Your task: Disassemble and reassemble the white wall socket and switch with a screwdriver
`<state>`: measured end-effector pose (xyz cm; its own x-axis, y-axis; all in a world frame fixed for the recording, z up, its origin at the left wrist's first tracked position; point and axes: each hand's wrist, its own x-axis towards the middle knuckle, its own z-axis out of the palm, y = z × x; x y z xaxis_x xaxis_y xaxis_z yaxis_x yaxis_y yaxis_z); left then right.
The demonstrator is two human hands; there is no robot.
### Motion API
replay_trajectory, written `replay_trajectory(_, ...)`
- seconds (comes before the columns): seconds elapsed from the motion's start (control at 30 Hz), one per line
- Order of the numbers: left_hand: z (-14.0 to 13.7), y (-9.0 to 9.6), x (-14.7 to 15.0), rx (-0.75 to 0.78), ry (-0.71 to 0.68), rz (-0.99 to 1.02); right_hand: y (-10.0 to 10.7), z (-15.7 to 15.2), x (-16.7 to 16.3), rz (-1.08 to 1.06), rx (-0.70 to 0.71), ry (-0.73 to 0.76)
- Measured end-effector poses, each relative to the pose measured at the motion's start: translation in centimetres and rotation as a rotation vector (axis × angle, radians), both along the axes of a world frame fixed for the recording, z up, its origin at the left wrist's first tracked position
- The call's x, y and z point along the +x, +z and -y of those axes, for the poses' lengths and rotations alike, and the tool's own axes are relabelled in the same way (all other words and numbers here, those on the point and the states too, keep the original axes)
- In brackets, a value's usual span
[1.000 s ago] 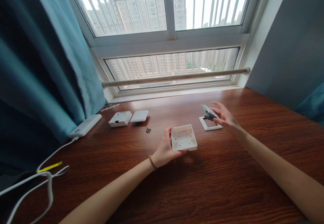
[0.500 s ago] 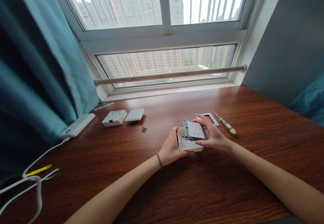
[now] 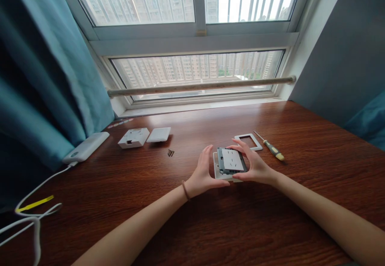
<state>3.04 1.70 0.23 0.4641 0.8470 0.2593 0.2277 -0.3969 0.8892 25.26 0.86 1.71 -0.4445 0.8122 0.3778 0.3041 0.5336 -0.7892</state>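
Note:
My right hand [image 3: 256, 166] pinches a wall socket [image 3: 233, 160] with a white slotted face and dark grey frame, thumb at the near side and fingers at the far side. The socket sits slightly tilted over a white mounting box [image 3: 216, 171], covering most of it. Whether it rests fully on the box I cannot tell. At the box's left side, my left hand [image 3: 201, 174] is open, its thumb and fingers spread around that corner. A white frame [image 3: 257, 142] lies just beyond my right hand, with a screwdriver [image 3: 273, 150] beside it.
To the left are several screws [image 3: 171, 153], a white square plate [image 3: 159, 135] and another white box [image 3: 134, 138]. A white power bank [image 3: 86, 147] with a cable [image 3: 45, 181] lies by the curtain [image 3: 75, 77]. The window bar [image 3: 201, 86] runs behind the table.
The socket has come down and lies flatter over the box. My left hand's fingers have loosened from the box's side. The view has shifted slightly.

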Motion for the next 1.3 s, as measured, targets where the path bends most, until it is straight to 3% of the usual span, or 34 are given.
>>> replay_trajectory(0.17, -0.2, 0.8, -0.7, 0.045, -0.048, 0.007, 0.1, 0.5, -0.4, 0.04, 0.041, 0.036)
replay_trajectory(0.47, -0.3, 0.3, -0.9, 0.107, -0.077, -0.013, 0.4, 0.9, -0.4, 0.103, 0.105, 0.027)
replay_trajectory(0.7, 0.3, 0.9, -0.9, 0.186, -0.017, 0.016, 0.7, 0.8, -0.6, 0.049, 0.028, 0.104)
replay_trajectory(0.83, 0.5, 0.5, -0.8, 0.165, -0.011, 0.105, 0.7, 0.5, -0.2, 0.03, 0.004, 0.154)
replay_trajectory(1.03, 0.0, -0.3, -0.9, 0.102, 0.004, 0.238, 0.2, -0.1, 0.6, 0.011, -0.028, 0.109)
replay_trajectory(1.3, -0.1, 0.1, -1.2, 0.096, 0.049, -0.003, 0.9, -0.8, 1.3, 0.045, -0.014, 0.048)
